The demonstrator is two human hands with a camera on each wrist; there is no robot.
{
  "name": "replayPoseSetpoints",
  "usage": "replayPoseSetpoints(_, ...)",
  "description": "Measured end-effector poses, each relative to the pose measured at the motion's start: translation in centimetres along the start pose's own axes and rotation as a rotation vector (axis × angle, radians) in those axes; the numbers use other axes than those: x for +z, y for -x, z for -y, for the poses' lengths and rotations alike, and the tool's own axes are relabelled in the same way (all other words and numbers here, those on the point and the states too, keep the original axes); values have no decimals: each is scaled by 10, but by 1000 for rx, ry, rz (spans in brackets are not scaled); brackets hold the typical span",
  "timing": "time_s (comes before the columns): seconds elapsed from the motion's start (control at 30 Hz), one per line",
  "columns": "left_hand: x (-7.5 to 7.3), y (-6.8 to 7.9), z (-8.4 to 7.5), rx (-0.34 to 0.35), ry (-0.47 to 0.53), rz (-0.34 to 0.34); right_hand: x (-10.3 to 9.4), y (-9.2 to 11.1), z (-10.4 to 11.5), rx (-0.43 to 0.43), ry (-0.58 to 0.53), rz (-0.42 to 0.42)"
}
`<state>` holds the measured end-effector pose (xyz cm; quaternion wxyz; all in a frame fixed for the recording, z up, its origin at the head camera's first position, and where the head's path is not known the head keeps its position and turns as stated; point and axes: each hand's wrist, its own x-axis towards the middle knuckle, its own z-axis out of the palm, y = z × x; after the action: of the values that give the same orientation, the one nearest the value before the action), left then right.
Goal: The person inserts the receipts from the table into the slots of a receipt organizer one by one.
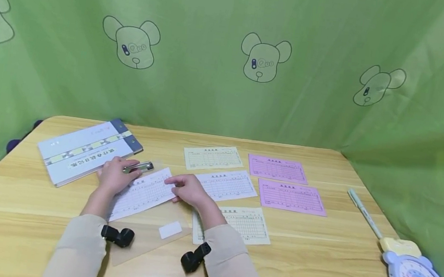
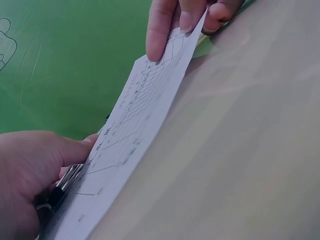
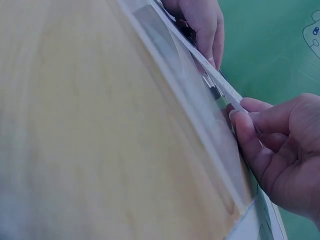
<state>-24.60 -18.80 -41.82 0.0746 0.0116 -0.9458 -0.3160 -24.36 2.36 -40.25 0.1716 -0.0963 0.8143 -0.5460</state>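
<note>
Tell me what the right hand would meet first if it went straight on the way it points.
Beyond the white slip it pinches, the right hand would probably meet the left hand, which holds a silver tool; exact depth is unclear.

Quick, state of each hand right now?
Left hand: closed, holding what looks like a stapler.
Right hand: closed, pinching the edge of the white form between both hands.

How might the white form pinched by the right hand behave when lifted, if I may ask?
The white form is probably light, given its thin edge. It would likely flex, since it looks like plain paper. It might slide on the clear folder, whose surface looks smooth.
</note>
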Motion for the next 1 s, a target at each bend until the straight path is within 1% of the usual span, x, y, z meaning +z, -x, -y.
replayPoseSetpoints(0.17, 1, 0, 0, 31, -34, -20, 4, -4, 3, -4, 3, -10)
replayPoseSetpoints(0.37, 3, -2, 1, 94, -93, -49, 9, -8, 6, 2, -41, -5)
replayPoseSetpoints(0.57, 5, -2, 0, 118, -134, -49, 12, -9, 7, 32, -82, -15)
replayPoseSetpoints(0.73, 4, -2, -1, 157, -166, -44, 11, -10, 8, 71, -112, -20)
replayPoseSetpoints(0.87, 3, -1, -2, 164, -178, -38, 12, -11, 10, 88, -121, -25)
replayPoseSetpoints(1.0, 3, 0, -2, 171, -189, -46, 14, -13, 10, 96, -141, -24)
